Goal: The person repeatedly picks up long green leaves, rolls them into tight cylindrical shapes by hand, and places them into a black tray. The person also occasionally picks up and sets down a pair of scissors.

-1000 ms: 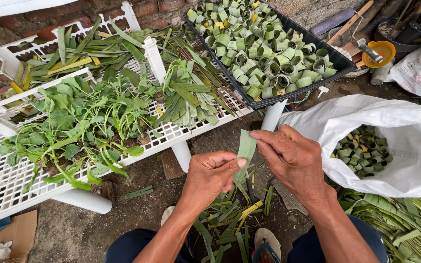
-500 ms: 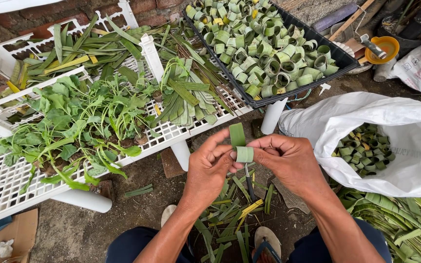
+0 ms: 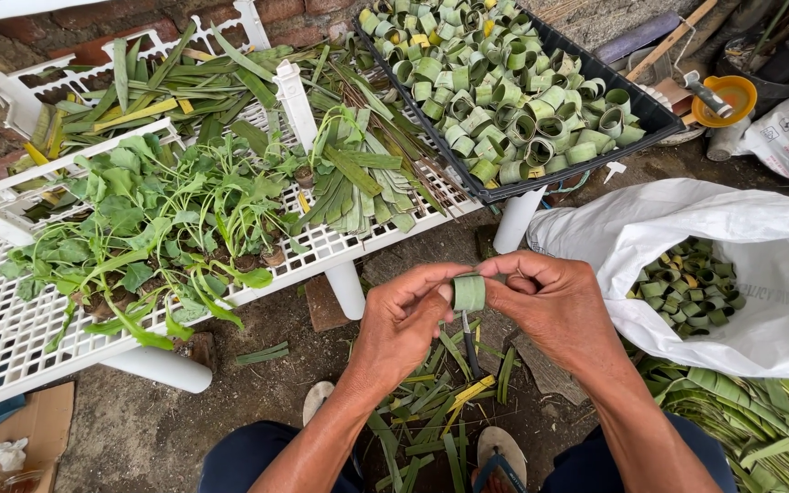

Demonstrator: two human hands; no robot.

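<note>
A: What have the hands got from where you're watching?

B: I see the left hand (image 3: 408,319) and the right hand (image 3: 554,306) meeting in front of the knees, both pinching one rolled green leaf ring (image 3: 468,292). Left fingertips clasp its left side, right thumb and forefinger clasp its right; both grips are closed on it.

A: And where does that ring sit?

B: In the air between the two hands, above the leaf scraps (image 3: 440,402) littering the ground by the sandals.

A: Anything near?

B: To the right I see an open white sack (image 3: 778,274) with finished rings inside. Beyond the hands, a black tray (image 3: 586,151) is heaped with more rings, and a white plastic rack (image 3: 11,338) carries leafy sprigs (image 3: 139,219) and long leaf strips (image 3: 358,178).
</note>
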